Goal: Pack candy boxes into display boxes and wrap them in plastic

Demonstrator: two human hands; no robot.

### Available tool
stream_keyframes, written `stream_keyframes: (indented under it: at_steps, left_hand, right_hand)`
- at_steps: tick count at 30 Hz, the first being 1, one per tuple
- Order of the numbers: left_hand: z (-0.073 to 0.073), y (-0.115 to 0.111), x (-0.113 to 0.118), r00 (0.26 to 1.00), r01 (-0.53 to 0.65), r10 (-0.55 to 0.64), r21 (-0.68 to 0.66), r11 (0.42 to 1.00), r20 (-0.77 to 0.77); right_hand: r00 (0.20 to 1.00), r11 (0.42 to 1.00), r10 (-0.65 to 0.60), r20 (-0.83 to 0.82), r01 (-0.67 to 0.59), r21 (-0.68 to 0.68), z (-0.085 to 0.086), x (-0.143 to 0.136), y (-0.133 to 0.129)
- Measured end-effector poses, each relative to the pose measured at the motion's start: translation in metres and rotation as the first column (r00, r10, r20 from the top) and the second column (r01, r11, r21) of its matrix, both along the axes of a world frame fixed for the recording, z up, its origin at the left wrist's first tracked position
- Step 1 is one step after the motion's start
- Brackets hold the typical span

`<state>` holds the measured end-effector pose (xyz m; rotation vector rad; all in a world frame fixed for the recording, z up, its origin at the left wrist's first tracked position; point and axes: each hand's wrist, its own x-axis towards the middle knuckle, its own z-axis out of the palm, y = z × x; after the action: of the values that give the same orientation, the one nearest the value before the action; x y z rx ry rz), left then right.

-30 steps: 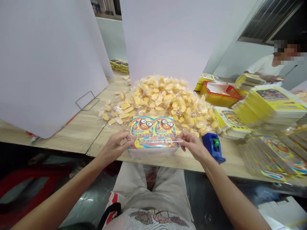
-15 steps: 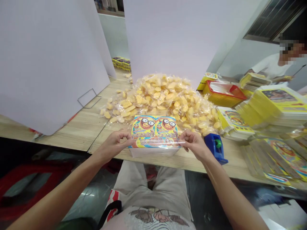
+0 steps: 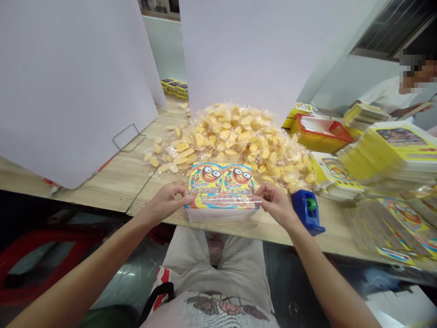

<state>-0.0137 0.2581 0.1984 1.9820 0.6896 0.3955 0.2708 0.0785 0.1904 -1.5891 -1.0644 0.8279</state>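
Observation:
A colourful box [image 3: 221, 184] with two grinning faces in glasses on its top sits at the table's front edge. Clear plastic film [image 3: 227, 199] stretches across its front part. My left hand [image 3: 173, 200] pinches the film's left end beside the box. At the right side, my right hand [image 3: 275, 202] pinches the other end between thumb and fingers. Behind the box lies a wide heap of yellow pieces in clear wrappers [image 3: 235, 132]. A blue tape dispenser [image 3: 307, 212] with a green core stands just right of my right hand.
Flat printed cartons [image 3: 336, 173] and taller yellow stacks [image 3: 399, 143] fill the right side, near a red and yellow basket [image 3: 321, 132]. White panels [image 3: 75, 86] stand at the left and back. A bent wire stand [image 3: 129, 137] is at the left. Another person [image 3: 385, 93] holds something at the far right.
The whole view has shifted slightly. Both hands keep their pinch on the film, with little movement against the box. At the far right, the other person's hand has moved.

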Motion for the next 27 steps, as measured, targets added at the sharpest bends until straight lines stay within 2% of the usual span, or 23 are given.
stream_keyframes:
  at_steps: [8, 17, 21, 27]
  left_hand:
    - [-0.01, 0.003, 0.0, 0.999, -0.04, 0.039, 0.02, 0.999, 0.009]
    - [0.003, -0.004, 0.002, 0.999, -0.034, 0.034, 0.007, 0.999, 0.024]
    - [0.0, -0.004, 0.0, 0.998, -0.028, 0.031, -0.052, 0.998, 0.056]
    - [-0.006, -0.004, -0.002, 0.998, -0.029, 0.031, -0.038, 0.999, 0.05]
  right_hand:
    - [0.998, 1.0, 0.009, 0.056, -0.01, 0.008, 0.001, 0.0, 0.001]
    - [0.986, 0.999, 0.037, 0.163, -0.038, 0.005, -0.003, 0.002, -0.005]
    - [0.984, 0.999, 0.053, 0.169, -0.051, -0.02, -0.002, 0.003, -0.007]
    - [0.981, 0.998, 0.06, 0.183, -0.057, -0.018, 0.0, 0.002, -0.007]
